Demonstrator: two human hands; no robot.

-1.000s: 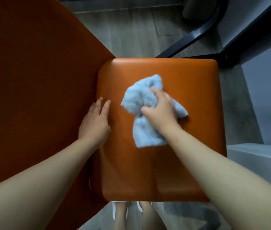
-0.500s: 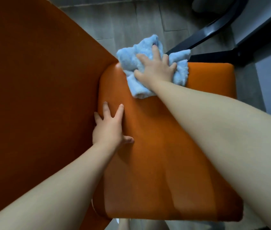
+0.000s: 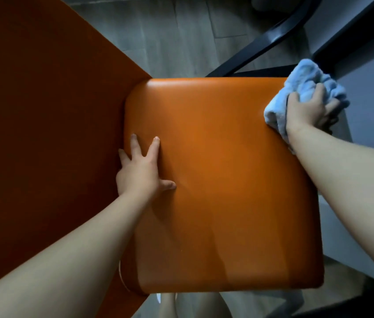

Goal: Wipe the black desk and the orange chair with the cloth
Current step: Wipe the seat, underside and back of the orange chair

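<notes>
At the far right corner of the orange chair seat (image 3: 227, 180), the right hand (image 3: 307, 111) grips the blue cloth (image 3: 305, 83).
Its fingers curl tight round the fluffy, bunched-up cloth, which hangs half over the seat's right edge. Most of the smooth, shiny, square seat lies left of the cloth and back toward the person, so I think the next wipe goes that way. The left hand (image 3: 140, 171) presses flat beside the tall backrest (image 3: 43, 134), fingers spread apart. A black frame (image 3: 261, 49) stands on the grey floor (image 3: 170, 31).

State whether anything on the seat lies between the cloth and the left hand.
Nothing visible: the seat is bare between the cloth, gripped by the right hand at its right edge, and the left hand.
</notes>
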